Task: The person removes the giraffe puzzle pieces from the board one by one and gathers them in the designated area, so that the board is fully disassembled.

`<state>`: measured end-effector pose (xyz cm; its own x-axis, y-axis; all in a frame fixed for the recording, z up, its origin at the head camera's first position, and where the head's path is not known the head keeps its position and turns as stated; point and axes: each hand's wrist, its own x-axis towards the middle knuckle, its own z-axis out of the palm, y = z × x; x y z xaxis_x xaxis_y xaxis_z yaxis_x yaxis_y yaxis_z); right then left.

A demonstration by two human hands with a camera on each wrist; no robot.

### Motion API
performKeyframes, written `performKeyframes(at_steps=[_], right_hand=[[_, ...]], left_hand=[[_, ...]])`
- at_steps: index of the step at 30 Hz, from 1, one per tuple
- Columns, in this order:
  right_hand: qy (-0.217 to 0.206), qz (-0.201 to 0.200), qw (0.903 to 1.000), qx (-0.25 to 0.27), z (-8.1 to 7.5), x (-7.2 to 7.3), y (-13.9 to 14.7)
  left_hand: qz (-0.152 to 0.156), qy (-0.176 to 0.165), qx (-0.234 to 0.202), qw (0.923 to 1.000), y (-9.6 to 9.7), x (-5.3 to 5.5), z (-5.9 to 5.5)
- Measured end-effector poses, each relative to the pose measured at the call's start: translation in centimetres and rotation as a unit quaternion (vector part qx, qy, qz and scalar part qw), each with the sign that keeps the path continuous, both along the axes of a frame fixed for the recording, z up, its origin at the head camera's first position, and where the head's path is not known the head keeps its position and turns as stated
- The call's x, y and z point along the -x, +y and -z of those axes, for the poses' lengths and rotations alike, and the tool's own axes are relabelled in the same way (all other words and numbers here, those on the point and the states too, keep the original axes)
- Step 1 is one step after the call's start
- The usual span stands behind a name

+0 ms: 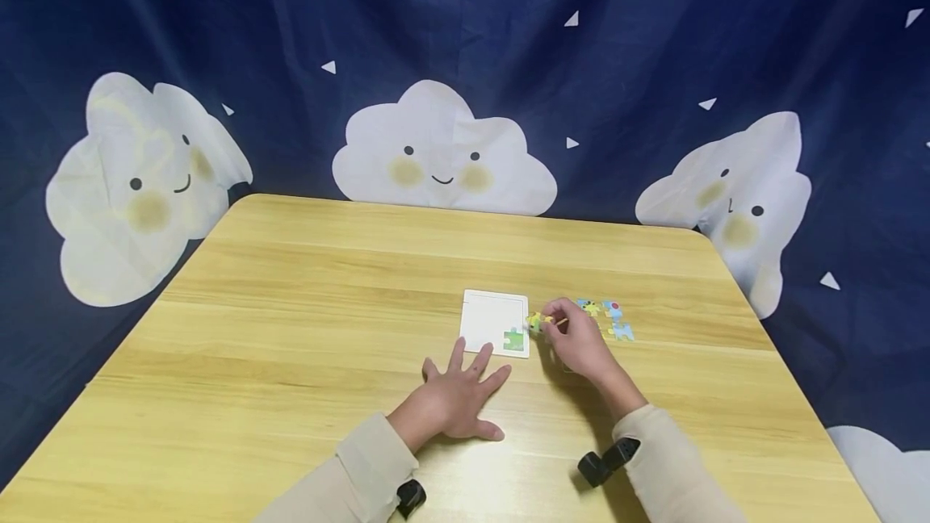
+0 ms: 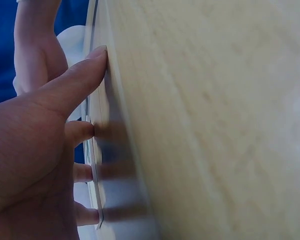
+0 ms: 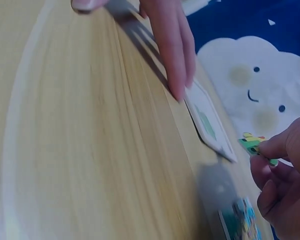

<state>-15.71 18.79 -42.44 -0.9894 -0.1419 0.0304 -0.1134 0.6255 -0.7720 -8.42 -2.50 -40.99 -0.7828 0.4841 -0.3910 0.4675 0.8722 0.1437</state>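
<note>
A white square puzzle tray (image 1: 488, 315) lies on the table, with one green puzzle piece (image 1: 513, 340) in its near right corner. My left hand (image 1: 456, 400) has its fingers spread, and its fingertips reach the tray's near edge. Just right of the tray, my right hand (image 1: 577, 343) pinches a yellow-and-green puzzle piece (image 1: 536, 321) between thumb and fingers. In the right wrist view this puzzle piece (image 3: 251, 144) is held above the table. Several more colourful puzzle pieces (image 1: 613, 313) lie beyond the right hand, which partly hides them.
The light wooden table (image 1: 305, 289) extends on all sides of the tray. Behind it hangs a dark blue curtain (image 1: 407, 14) with white clouds. Each sleeved forearm has a black wrist camera (image 1: 607, 462).
</note>
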Motion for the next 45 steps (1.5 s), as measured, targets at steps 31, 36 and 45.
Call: performKeyframes(at_steps=[31,36,45], right_hand=[[-0.032,0.006,0.9975,-0.063,0.4,-2.8,8.0],[-0.044,0.001,0.9955,-0.084,0.5,-3.1,8.4],[-0.04,0.006,0.9912,-0.126,0.7,-3.4,8.9]], left_hand=[[0.0,-0.007,0.007,1.0,0.1,0.0,0.0],[0.0,-0.006,0.006,1.0,0.1,0.0,0.0],[0.0,-0.003,0.002,1.0,0.1,0.0,0.1]])
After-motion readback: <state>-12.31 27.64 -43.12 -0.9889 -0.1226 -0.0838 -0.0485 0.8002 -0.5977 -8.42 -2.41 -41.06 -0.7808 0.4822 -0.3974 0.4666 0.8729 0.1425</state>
